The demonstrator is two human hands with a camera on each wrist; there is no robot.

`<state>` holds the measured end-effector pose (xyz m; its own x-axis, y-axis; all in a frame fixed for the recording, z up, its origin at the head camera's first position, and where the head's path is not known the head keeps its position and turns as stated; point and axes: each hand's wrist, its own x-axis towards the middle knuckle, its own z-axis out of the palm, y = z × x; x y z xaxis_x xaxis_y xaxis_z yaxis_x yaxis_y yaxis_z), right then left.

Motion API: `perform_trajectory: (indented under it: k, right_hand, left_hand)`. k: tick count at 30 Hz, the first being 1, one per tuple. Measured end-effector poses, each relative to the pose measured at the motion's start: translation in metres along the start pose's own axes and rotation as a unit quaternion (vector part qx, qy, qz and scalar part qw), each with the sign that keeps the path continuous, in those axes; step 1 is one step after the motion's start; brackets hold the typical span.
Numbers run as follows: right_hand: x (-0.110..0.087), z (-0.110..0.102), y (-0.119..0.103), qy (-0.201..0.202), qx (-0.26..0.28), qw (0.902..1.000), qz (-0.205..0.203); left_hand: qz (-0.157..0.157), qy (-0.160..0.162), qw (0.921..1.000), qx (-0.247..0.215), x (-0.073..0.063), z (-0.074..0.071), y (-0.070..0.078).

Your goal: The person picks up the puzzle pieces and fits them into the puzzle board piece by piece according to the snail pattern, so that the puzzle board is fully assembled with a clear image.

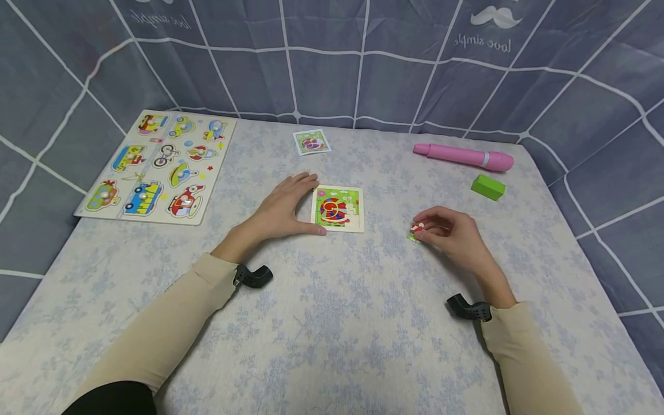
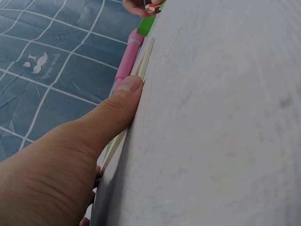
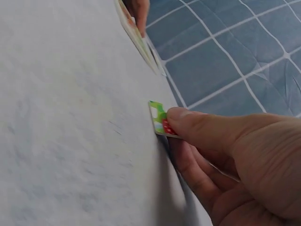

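A small square jigsaw board (image 1: 362, 208) with a snail picture lies on the table in the head view; bare wood shows at its lower right. My left hand (image 1: 282, 208) rests at the board's left side, thumb at the near corner and fingers at the far one. In the left wrist view the thumb (image 2: 120, 101) lies along the board's edge. To the right of the board, my right hand (image 1: 456, 237) pinches a jigsaw piece (image 3: 157, 118) between thumb and fingers, low over the tabletop. Green, white and red show on the piece; the fingertips hide part of it.
Behind the board lies a snail picture card (image 1: 312, 142). A large vehicle peg puzzle (image 1: 204, 199) is at the far left. At the back right are a pink pen-shaped tube (image 1: 456, 155) and a green block (image 1: 488, 187). A grey grid-patterned curtain (image 1: 327, 80) borders the table.
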<state>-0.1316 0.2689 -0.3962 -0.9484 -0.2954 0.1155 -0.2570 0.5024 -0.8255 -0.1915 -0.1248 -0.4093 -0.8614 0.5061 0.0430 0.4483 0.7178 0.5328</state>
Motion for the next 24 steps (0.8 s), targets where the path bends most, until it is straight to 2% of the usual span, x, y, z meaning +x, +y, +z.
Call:
perform_trajectory:
  k: [5, 10, 17, 24]
  right_hand:
    - [0.004, 0.006, -0.001, 0.01, -0.013, 0.9998, -0.008]
    - [0.013, 0.016, -0.01, -0.007, 0.002, 1.0, -0.005]
    - [0.039, 0.043, -0.031, -0.025, 0.003, 0.9997, 0.007]
    - [0.062, 0.067, -0.041, -0.011, 0.009, 0.9998, -0.011]
  left_hand:
    - [-0.001, 0.003, 1.0, 0.002, 0.0, -0.001, -0.001]
    - [0.003, 0.003, 1.0, 0.002, 0.001, -0.002, 0.0]
    - [0.0, 0.0, 1.0, 0.001, 0.0, -0.001, -0.001]
    - [-0.001, -0.001, 1.0, 0.003, 0.001, 0.0, -0.001]
